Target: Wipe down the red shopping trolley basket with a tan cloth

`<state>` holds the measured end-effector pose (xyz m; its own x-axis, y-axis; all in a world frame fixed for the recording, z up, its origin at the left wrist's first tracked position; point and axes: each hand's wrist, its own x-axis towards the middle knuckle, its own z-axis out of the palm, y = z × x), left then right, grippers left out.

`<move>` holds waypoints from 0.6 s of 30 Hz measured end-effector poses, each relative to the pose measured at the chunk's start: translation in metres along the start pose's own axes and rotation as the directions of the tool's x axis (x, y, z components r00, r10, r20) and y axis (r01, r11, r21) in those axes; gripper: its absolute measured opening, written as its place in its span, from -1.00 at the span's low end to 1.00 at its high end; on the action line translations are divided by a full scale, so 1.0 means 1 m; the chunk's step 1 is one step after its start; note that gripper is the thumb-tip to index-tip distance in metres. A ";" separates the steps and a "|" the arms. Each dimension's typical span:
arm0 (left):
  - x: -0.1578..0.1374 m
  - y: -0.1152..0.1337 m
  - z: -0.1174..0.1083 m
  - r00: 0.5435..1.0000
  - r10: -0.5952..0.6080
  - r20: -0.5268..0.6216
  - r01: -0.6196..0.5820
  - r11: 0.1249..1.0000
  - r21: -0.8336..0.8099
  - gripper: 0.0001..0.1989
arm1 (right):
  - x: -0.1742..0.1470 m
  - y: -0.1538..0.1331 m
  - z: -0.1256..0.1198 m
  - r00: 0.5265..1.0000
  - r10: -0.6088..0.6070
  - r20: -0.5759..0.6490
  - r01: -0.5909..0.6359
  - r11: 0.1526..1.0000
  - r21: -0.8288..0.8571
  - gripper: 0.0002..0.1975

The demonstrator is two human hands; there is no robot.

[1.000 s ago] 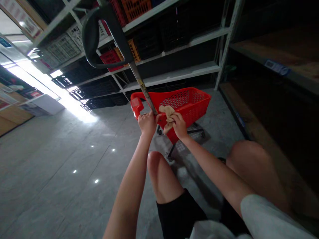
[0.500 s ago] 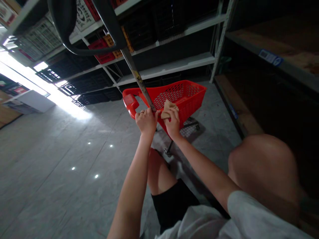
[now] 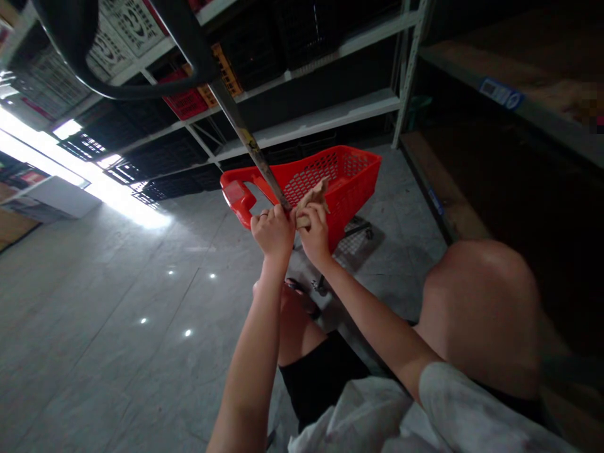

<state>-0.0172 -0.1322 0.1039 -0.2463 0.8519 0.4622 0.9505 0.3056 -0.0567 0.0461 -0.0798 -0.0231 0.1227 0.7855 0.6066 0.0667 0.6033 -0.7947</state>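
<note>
R hand has moved nearer metal pole, grip clamped on crumpled tan cloth; L hand knuckles-up at pole's btm, can't tell grip.

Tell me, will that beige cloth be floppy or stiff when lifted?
The beige cloth is probably floppy: its loose end creases and crumples above the right hand. It's likely light, looking thin at that edge, and seems unlikely to roll, given its irregular, bunched shape.

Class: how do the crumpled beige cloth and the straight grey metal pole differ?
The cloth is bunched up; the pole is long. The cloth is beige; the pole grey, with a yellow patch. The right hand holds the cloth; the left hand meets the pole's lower end.
</note>
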 end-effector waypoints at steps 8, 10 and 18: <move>-0.012 0.011 -0.009 1.000 -0.020 0.012 0.021 0.998 -0.057 -0.60 | -0.076 0.060 -0.041 0.963 0.264 -0.048 -0.269 0.953 -0.140 -0.77; -0.016 0.009 -0.010 1.000 -0.024 0.017 0.025 0.998 -0.061 -0.60 | -0.070 0.053 -0.037 0.980 0.194 -0.046 -0.198 0.973 -0.117 -0.74; -0.031 -0.009 -0.015 1.000 -0.014 -0.018 0.013 0.999 -0.039 -0.61 | 0.018 0.090 -0.053 0.998 0.054 -0.042 -0.058 0.991 -0.122 -0.69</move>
<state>-0.0155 -0.1676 0.1040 -0.2563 0.8398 0.4787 0.9538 0.3000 -0.0157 0.1067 -0.0187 -0.0849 0.1674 0.8102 0.5618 0.1796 0.5352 -0.8254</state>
